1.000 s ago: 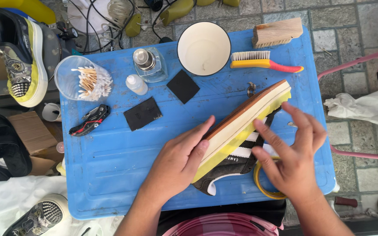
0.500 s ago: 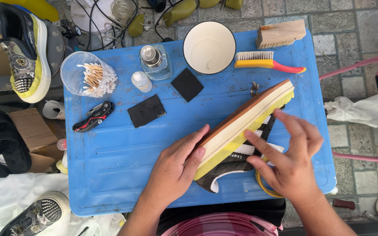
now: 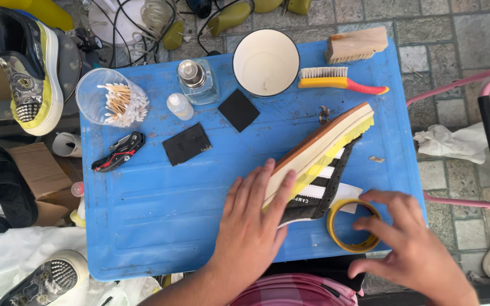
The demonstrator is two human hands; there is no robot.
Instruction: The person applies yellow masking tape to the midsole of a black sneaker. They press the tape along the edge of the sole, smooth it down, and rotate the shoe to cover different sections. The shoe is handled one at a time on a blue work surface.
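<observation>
A black sneaker [image 3: 319, 187] with white stripes lies on its side on the blue table top [image 3: 160, 209]. Yellow tape covers its white sole edge [image 3: 324, 156]. My left hand [image 3: 253, 226] lies flat against the heel end of the sole, fingers spread. My right hand [image 3: 409, 249] has come off the shoe and hovers over a roll of yellow tape [image 3: 354, 225] near the table's front right edge, fingertips at its rim. It grips nothing.
Behind the shoe sit a white bowl [image 3: 266, 61], a yellow-handled brush [image 3: 338, 80], a wooden brush [image 3: 357, 44], a glass bottle [image 3: 195, 81], a small white bottle [image 3: 179, 106], a cup of cotton swabs [image 3: 113, 101], two black pads [image 3: 187, 143], and a folding knife [image 3: 118, 151]. Shoes lie left.
My right hand has left the shoe's sole and moved down and right onto the tape roll. My left hand has stayed on the heel end. The view has shifted slightly.
</observation>
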